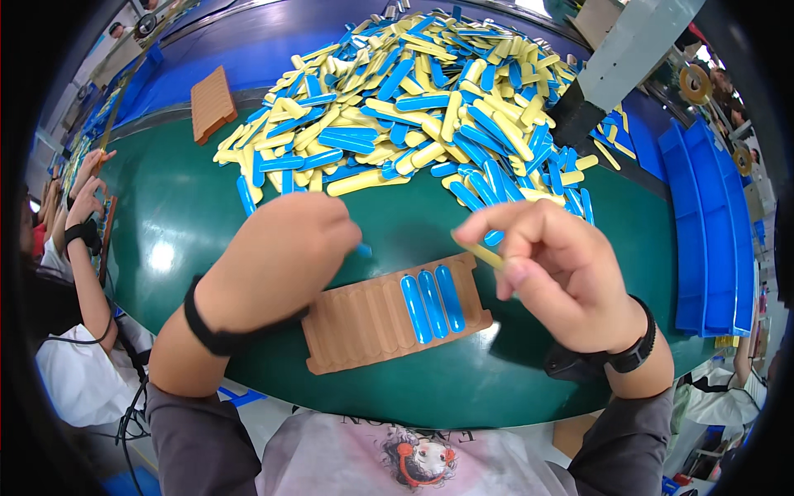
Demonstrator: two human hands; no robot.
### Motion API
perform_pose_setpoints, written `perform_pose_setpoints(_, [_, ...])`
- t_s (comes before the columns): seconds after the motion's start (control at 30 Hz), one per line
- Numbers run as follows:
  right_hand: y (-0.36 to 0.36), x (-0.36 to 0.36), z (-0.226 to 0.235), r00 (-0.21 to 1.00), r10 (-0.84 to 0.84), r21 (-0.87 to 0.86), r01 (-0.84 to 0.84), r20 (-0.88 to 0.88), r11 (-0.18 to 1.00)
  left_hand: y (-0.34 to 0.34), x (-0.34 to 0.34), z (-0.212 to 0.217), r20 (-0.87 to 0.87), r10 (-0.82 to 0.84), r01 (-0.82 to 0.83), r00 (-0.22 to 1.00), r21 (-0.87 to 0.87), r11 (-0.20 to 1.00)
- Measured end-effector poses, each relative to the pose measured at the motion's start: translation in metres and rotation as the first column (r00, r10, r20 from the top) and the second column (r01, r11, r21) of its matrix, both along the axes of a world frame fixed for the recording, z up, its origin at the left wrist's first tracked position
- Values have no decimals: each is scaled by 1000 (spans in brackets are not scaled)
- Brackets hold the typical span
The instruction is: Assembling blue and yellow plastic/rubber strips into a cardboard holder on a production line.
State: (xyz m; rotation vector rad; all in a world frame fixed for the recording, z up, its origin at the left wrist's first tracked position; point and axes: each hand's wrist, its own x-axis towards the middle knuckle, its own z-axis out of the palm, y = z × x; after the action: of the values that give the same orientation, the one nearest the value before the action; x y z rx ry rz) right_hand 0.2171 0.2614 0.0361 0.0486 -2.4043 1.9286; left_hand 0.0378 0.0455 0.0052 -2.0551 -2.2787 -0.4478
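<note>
While right hand [566, 269] pinches slim yellow strip [483, 253], curled left hand [281, 252] grips blurred blue piece [364, 249].

The person is wearing a pale, pinkish-white shirt [322, 463], its front showing dark lettering [409, 427] and a printed figure [418, 459] with dark curly hair and red headphones. Charcoal-grey sleeves [203, 442] are covering the upper arms and ending near the elbows. Behind the bare left hand [285, 244] a black wristband [222, 341] is circling the wrist, while behind the bare right hand [558, 273] a black strap [638, 351] is wrapping the other, a dark piece [571, 364] sitting beside it.
</note>
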Motion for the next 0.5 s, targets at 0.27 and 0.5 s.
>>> perform_pose_setpoints(0.27, [2,5,-32,889,-45,-429,264,456,864,-6,56,8,-130,-397,379,909,-139,915])
perform_pose_setpoints(0.5, [-3,5,-35,878,-54,-396,269,475,878,-5,51,2,-121,-385,378,915,-73,923])
